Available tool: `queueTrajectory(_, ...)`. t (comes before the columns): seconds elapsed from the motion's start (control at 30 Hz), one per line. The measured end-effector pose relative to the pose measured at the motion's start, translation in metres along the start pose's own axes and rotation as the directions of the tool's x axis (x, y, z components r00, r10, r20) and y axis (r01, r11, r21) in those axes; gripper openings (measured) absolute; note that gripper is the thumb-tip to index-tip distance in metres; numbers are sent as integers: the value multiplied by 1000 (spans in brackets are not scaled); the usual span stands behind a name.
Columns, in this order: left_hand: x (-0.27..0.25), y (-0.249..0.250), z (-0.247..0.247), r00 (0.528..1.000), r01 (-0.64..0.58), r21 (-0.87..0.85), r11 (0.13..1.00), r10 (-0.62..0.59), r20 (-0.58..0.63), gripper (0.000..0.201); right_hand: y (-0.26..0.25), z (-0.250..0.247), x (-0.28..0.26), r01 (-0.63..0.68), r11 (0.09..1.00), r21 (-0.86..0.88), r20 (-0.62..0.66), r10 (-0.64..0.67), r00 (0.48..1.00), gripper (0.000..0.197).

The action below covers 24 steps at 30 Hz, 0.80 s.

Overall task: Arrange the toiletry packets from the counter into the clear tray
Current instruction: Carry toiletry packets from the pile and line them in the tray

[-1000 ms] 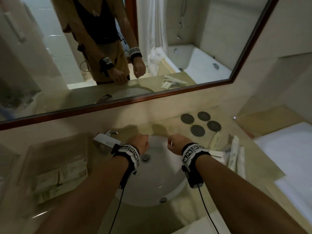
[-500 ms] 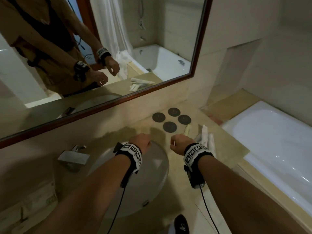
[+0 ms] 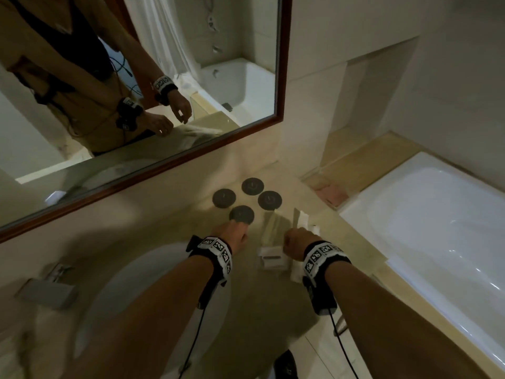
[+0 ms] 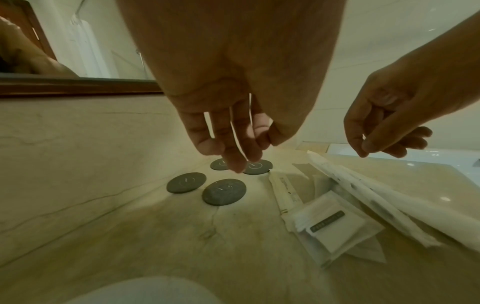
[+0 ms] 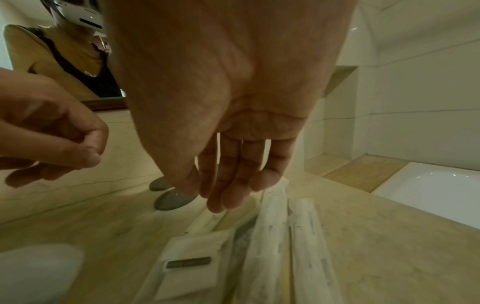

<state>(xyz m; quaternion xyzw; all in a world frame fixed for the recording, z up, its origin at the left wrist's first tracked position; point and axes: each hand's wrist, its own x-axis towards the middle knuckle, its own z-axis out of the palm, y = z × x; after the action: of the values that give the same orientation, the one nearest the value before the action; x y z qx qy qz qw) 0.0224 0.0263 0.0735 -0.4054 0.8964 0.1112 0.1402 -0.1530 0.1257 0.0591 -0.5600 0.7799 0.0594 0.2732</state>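
Note:
The toiletry packets lie in a loose pile on the beige counter, right of the sink: a square white packet (image 3: 271, 255) (image 4: 330, 224) (image 5: 192, 267), long white wrapped packets (image 3: 300, 222) (image 4: 376, 197) (image 5: 272, 236) and a thin tube (image 4: 283, 193). My right hand (image 3: 297, 239) (image 5: 205, 197) hovers just above the pile with its fingers hanging down, empty. My left hand (image 3: 232, 233) (image 4: 249, 152) hangs relaxed and empty above the counter beside the pile, near the round discs. The clear tray is out of view.
Several dark round discs (image 3: 241, 214) (image 4: 223, 191) lie on the counter behind the pile. The white sink basin (image 3: 153, 283) and faucet (image 3: 49, 288) are to the left. A white bathtub (image 3: 437, 228) borders the counter on the right, with the mirror (image 3: 136, 105) behind.
Both hands have moved right, from over the sink to the packet pile and discs. The head view swung right, and the clear tray on the left left the frame.

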Motion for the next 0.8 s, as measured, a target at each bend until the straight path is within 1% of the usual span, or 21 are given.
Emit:
queueTrajectory(0.13,27,19,7,999,30,-39,999,-29,18,26,34,-4,16,7,1000,29,10,-7,1000,31)
queueTrajectory(0.23,43,25,17,1000,26,-66,997,-25,10,24,50,-3,28,5,999,52,37,-7,999,34)
queueTrajectory(0.3,52,27,24,999,20,-70,997,-17,39,21,57,2,36,-7,999,48,55,4,998,37)
queueTrajectory(0.33,56,28,28,998,18,-69,997,-14,62,23,60,6,40,-18,999,33,70,15,997,42)
queueTrajectory(0.43,67,29,41,993,21,-51,998,-15,116,35,67,21,52,-72,997,23,102,70,992,69)
queueTrajectory(0.5,75,28,50,990,23,-64,998,-14,139,39,70,27,60,-98,994,46,118,92,989,75)
queueTrajectory(0.57,83,30,55,986,62,-97,993,-46,162,41,72,30,68,-118,990,73,135,107,985,77)
queueTrajectory(0.63,92,32,59,983,109,-124,986,-88,164,44,73,32,75,-123,986,112,125,109,986,76)
queueTrajectory(0.7,100,35,62,978,143,-113,983,-123,166,46,74,33,81,-127,979,158,97,112,989,75)
queueTrajectory(0.8,112,37,67,974,164,-95,982,-145,174,50,75,31,88,-138,968,212,71,125,990,71)
